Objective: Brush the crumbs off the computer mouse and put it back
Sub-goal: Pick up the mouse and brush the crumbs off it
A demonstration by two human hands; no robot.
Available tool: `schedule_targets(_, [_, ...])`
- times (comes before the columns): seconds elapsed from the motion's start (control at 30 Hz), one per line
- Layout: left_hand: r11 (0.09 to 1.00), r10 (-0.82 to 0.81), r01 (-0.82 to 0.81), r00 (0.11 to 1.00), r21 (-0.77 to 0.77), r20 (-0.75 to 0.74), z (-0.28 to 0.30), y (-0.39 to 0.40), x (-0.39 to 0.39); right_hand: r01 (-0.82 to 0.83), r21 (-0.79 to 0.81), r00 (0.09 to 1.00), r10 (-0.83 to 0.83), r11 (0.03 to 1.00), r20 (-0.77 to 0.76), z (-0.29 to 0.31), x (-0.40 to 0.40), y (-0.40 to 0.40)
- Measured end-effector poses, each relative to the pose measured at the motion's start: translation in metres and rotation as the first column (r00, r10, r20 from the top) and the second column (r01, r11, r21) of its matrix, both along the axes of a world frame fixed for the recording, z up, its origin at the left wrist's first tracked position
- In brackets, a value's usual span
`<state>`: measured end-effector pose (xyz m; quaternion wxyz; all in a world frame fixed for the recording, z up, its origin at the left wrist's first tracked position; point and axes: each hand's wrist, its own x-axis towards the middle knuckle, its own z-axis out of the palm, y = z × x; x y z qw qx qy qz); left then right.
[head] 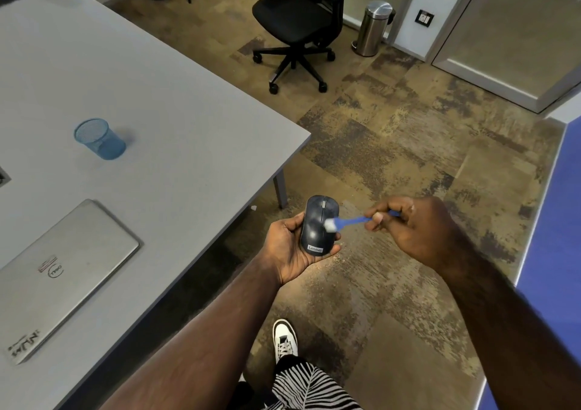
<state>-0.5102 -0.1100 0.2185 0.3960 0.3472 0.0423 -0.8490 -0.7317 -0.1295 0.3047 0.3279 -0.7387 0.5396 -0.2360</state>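
A dark computer mouse (316, 221) with a Lenovo label lies in my left hand (289, 252), held palm up over the carpet, just off the grey table's (163, 101) right edge. My right hand (412, 230) pinches the handle of a small blue brush (352, 220). The brush's white bristles (330, 224) rest on the right side of the mouse's back. Both hands are in the air, away from the table top.
A closed silver laptop (63, 271) lies at the table's near left. A blue mesh pen cup (100, 139) stands farther back. A black office chair (295, 23) and a steel bin (374, 27) stand across the carpet. A blue surface (553, 252) borders the right.
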Motion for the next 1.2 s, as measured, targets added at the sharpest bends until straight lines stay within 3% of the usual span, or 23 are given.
schedule_targets(0.1, [1.0, 0.025, -0.025, 0.999, 0.008, -0.02, -0.001, 0.0, -0.002, -0.136, 0.047, 0.986, 0.14, 0.99, -0.089, -0.003, 0.006, 0.007])
schedule_targets(0.27, [1.0, -0.016, 0.017, 0.999, -0.024, 0.03, 0.002, -0.001, -0.004, 0.187, -0.147, 0.973, -0.204, 0.971, -0.106, 0.0, 0.004, -0.004])
schedule_targets(0.4, [1.0, -0.013, 0.014, 0.999, -0.015, 0.035, 0.003, 0.001, -0.003, 0.019, -0.019, 1.0, -0.019, 1.0, 0.002, 0.0, 0.011, 0.002])
schedule_targets(0.47, [1.0, -0.011, 0.011, 0.999, -0.015, 0.033, 0.003, 0.001, -0.002, 0.044, -0.022, 0.996, -0.045, 0.999, -0.076, -0.006, 0.01, -0.004])
schedule_targets(0.57, [1.0, -0.009, 0.01, 1.0, -0.018, 0.03, 0.003, 0.003, 0.002, 0.226, -0.066, 0.931, -0.236, 0.972, -0.279, -0.012, 0.005, -0.021])
schedule_targets(0.6, [1.0, -0.008, 0.009, 1.0, -0.017, 0.029, 0.003, 0.004, 0.003, 0.254, -0.073, 0.922, -0.264, 0.965, -0.282, -0.013, 0.005, -0.025])
schedule_targets(0.7, [1.0, 0.007, -0.006, 0.999, -0.024, 0.037, 0.004, 0.001, 0.009, 0.209, -0.06, 0.975, -0.212, 0.976, -0.069, -0.015, 0.011, -0.025])
schedule_targets(0.77, [0.999, 0.024, -0.023, 0.998, -0.026, 0.05, 0.005, -0.001, 0.014, 0.149, -0.038, 0.988, -0.151, 0.988, -0.031, -0.019, 0.015, -0.024])
schedule_targets(0.9, [0.997, 0.063, -0.062, 0.996, -0.035, 0.056, 0.006, -0.002, 0.024, 0.276, -0.067, 0.932, -0.284, 0.959, -0.225, -0.037, 0.013, -0.042])
schedule_targets(1.03, [0.991, 0.129, -0.127, 0.99, -0.049, 0.059, 0.007, 0.0, 0.038, 0.372, 0.256, 0.908, -0.407, 0.892, 0.096, -0.052, 0.017, -0.063])
schedule_targets(1.2, [0.958, 0.28, -0.27, 0.954, -0.097, 0.106, 0.008, 0.003, 0.067, 0.205, 0.535, 0.887, -0.387, 0.82, 0.252, -0.059, 0.069, -0.071])
